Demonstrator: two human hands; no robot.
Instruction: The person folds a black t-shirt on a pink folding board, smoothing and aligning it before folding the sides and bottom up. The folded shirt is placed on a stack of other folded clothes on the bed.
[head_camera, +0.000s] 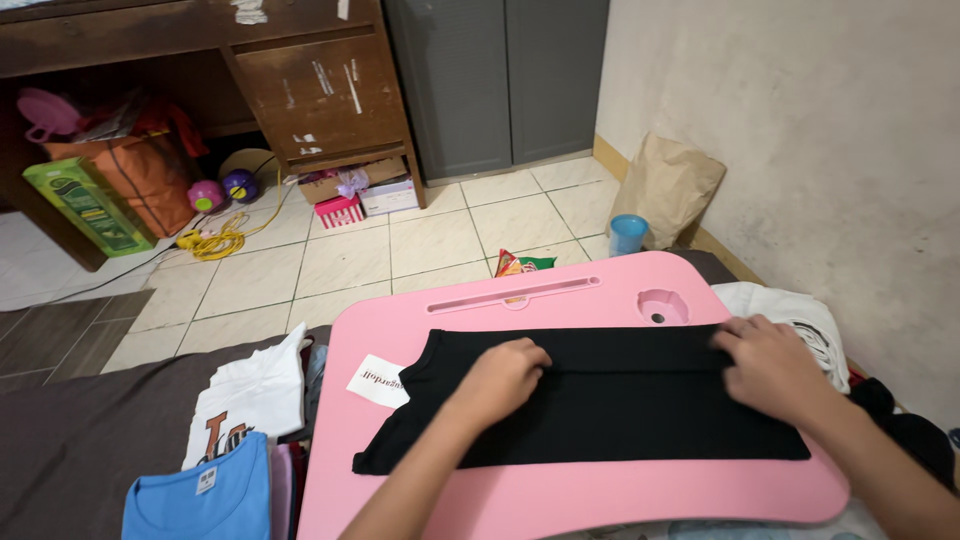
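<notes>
hands (640, 375) flat, pressing black garment (610, 400)

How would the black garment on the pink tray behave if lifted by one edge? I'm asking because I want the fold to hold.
The black garment is probably floppy: it lies flat with soft folded edges under the left hand and right hand. It looks thin, so likely light. On the smooth pink tray it may slide and unfold when pulled.

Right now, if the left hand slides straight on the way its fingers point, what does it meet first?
The left hand points right along the black garment, toward the right hand. Probably it meets only more garment, then that hand; depth looks flat, so this seems fairly safe.
</notes>
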